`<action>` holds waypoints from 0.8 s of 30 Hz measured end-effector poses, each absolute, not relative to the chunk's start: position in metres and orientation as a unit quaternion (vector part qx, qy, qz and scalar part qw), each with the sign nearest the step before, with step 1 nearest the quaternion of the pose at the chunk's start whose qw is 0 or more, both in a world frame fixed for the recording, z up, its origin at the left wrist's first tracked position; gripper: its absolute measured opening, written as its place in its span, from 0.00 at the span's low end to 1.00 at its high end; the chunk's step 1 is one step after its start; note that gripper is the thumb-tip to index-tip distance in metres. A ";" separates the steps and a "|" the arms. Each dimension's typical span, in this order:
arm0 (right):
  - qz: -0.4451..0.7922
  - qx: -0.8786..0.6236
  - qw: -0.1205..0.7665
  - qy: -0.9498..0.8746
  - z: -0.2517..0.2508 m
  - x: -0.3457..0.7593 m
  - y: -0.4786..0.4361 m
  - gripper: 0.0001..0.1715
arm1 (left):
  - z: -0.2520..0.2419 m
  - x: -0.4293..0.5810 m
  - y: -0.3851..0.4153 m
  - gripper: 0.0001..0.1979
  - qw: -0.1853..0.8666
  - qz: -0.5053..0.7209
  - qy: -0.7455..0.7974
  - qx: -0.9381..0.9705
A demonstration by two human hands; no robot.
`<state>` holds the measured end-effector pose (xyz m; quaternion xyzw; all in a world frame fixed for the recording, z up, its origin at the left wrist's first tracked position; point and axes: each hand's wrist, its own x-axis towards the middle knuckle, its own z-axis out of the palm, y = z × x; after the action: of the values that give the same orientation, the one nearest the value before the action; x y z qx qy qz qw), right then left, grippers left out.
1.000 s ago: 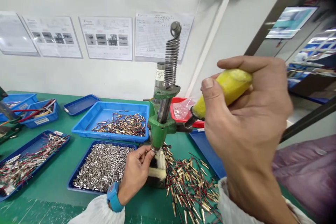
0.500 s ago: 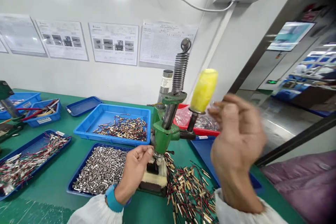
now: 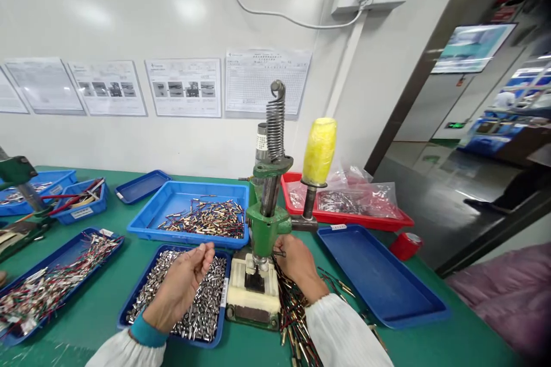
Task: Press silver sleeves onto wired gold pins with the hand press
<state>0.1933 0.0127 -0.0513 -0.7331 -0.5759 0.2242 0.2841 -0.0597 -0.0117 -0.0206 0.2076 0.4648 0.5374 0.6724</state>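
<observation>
While the green press (image 3: 263, 228) stands upright between both hands, its yellow handle (image 3: 319, 150) untouched, the left hand (image 3: 181, 287) hovers over the tray of silver sleeves (image 3: 193, 341), fingertips pinched narrow, perhaps on one sleeve. Nearer the die (image 3: 258, 282), just right of it, the right hand (image 3: 299, 264) pinches a thin wired pin (image 3: 279, 253) lying level, tip pointing left.

The hand press (image 3: 263, 223) stood in the middle of the table (image 3: 99, 304). A tray of metal tubes (image 3: 196, 342) lay just left of it, a tray of wires (image 3: 172, 200) behind that, another tray (image 3: 379, 275) on the right.
</observation>
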 end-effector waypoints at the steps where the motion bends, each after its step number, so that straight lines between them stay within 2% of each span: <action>1: 0.229 -0.732 0.296 -0.570 -0.050 0.196 0.011 0.09 | -0.025 -0.057 -0.019 0.06 0.686 0.521 0.465 0.203; 5: 0.265 -0.705 0.386 -0.533 -0.044 0.203 -0.009 0.06 | -0.033 -0.043 -0.040 0.09 0.733 0.491 0.434 0.182; 9: 0.369 -0.633 0.499 -0.463 -0.035 0.200 -0.052 0.29 | -0.029 -0.028 -0.055 0.04 0.751 0.489 0.413 0.163; 11: 0.458 -0.567 0.572 -0.376 -0.031 0.193 -0.073 0.36 | -0.028 -0.021 -0.062 0.08 0.755 0.485 0.410 0.161; 12: 0.497 -0.535 0.599 -0.330 -0.030 0.189 -0.083 0.36 | -0.027 -0.017 -0.065 0.10 0.758 0.480 0.412 0.161; 15: 0.543 -0.486 0.628 -0.273 -0.027 0.173 -0.102 0.28 | -0.029 -0.006 -0.073 0.16 0.761 0.465 0.424 0.159; 19: 0.496 -0.485 0.652 -0.306 -0.029 0.155 -0.112 0.20 | -0.033 0.005 -0.077 0.22 0.752 0.459 0.434 0.186; 24: 0.493 -0.490 0.616 -0.371 -0.035 0.144 -0.115 0.19 | -0.038 0.007 -0.080 0.24 0.728 0.450 0.444 0.264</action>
<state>0.1435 -0.1148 -0.0346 -0.4899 -0.3708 0.4927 0.6163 0.0072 -0.0797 -0.0381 0.2641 0.4444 0.4498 0.7283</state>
